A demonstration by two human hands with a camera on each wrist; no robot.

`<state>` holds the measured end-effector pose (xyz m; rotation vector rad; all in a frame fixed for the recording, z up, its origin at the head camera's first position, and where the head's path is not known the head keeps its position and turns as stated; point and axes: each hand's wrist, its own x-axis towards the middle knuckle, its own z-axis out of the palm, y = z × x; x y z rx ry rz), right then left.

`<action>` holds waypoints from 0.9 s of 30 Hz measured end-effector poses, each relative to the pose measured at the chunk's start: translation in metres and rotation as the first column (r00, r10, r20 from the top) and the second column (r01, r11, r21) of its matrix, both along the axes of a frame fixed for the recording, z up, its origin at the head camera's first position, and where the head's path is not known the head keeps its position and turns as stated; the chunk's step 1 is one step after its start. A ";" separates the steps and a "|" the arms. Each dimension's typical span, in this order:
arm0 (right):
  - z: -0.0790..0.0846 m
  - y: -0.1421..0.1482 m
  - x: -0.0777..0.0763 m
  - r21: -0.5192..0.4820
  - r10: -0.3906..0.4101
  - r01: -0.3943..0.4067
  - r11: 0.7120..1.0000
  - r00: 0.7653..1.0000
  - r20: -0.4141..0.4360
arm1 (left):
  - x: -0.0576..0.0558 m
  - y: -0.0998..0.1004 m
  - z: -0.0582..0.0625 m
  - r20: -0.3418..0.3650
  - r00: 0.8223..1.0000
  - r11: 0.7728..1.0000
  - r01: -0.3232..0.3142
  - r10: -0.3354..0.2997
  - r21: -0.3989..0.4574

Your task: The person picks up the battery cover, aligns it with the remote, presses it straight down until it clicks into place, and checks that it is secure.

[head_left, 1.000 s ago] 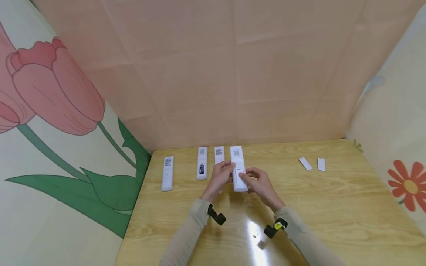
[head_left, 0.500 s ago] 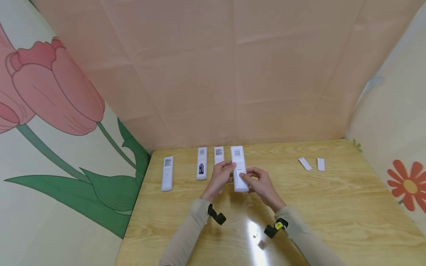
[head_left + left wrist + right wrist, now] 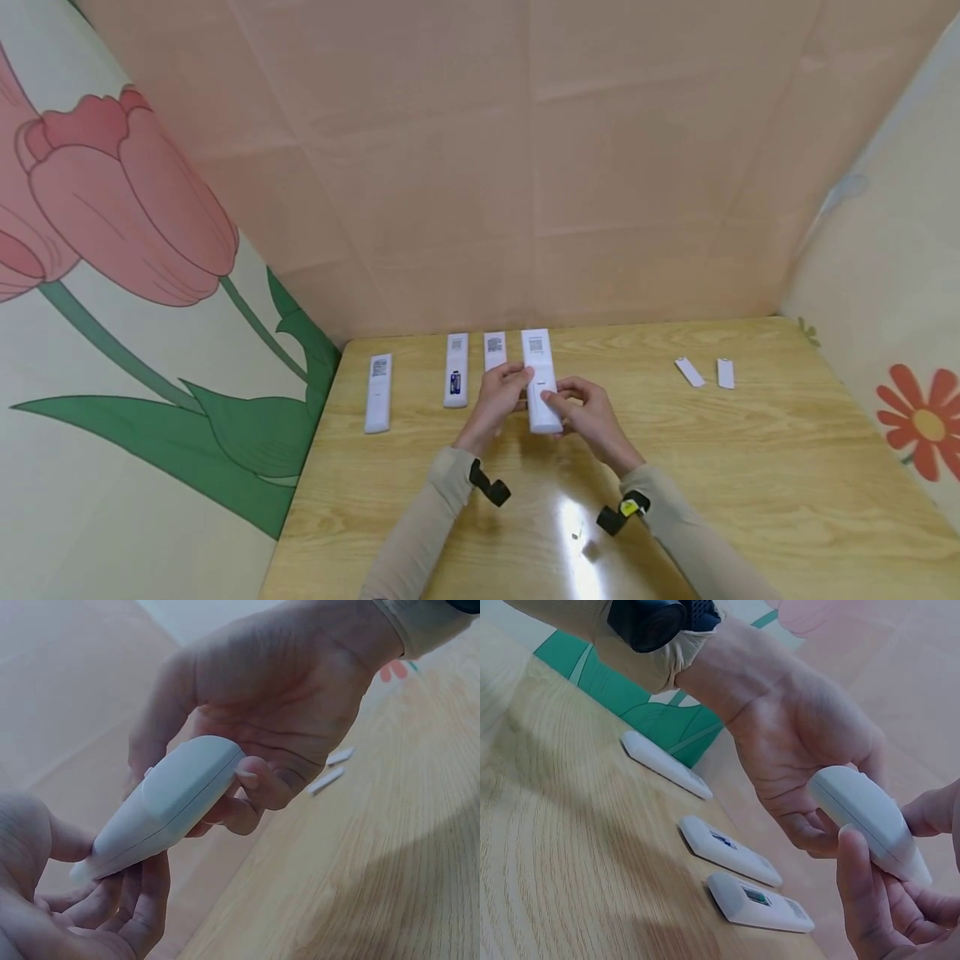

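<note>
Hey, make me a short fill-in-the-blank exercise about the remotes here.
1. The held remote, gripped by the left hand and right hand, is coloured ____.
2. Besides it, ____ other remotes lie on the table.
3. In the head view, ____ small white covers lie right of both hands.

Missing words: white; three; two.

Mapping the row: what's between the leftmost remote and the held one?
Head view: a remote with a blue battery, another remote, and the left hand partly covering it.

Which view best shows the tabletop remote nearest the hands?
Right wrist: the remote appears whole, its compartment open. In the head view, the left hand hides its lower part; the left wrist view misses it.
</note>
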<state>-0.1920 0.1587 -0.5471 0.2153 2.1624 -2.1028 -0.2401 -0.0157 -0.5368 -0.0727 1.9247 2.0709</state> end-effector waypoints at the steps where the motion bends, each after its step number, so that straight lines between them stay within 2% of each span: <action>1: 0.000 0.000 0.000 0.000 -0.001 0.001 1.000 1.000 0.001 | 0.000 0.000 0.000 0.000 1.000 1.000 -0.001 0.001 0.000; 17: 0.001 -0.005 -0.001 -0.016 0.002 -0.002 1.000 1.000 0.002 | 0.000 -0.003 -0.002 0.000 1.000 1.000 -0.019 0.019 -0.017; 27: -0.004 -0.013 0.004 -0.008 0.073 -0.073 0.997 0.997 -0.033 | 0.001 -0.016 -0.003 -0.009 0.999 0.998 -0.050 0.050 -0.031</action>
